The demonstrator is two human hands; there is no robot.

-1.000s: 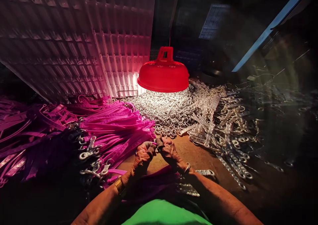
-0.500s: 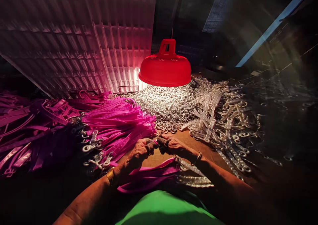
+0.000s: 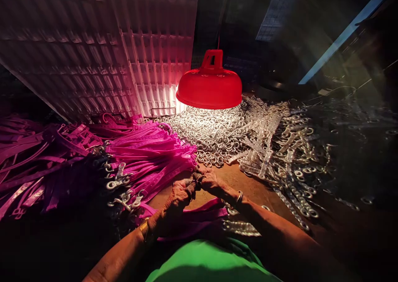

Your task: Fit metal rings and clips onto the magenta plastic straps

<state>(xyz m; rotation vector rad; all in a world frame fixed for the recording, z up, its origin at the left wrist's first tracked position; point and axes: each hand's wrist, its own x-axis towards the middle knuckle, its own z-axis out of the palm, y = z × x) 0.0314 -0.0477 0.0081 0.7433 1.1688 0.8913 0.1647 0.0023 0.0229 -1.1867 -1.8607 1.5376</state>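
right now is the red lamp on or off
On: the red lamp glows white below its rim, and the metal rings under it are brightly lit.

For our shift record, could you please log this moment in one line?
left hand: close beside right hand, grip unclear | pink straps: left | metal rings: under red lamp | metal strips: right

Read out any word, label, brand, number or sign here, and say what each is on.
No text can be read in this picture.
Red lamp: no lettering shows.
Pink straps and metal rings: any marks are too small to read.
Gold wristband: too small to tell.
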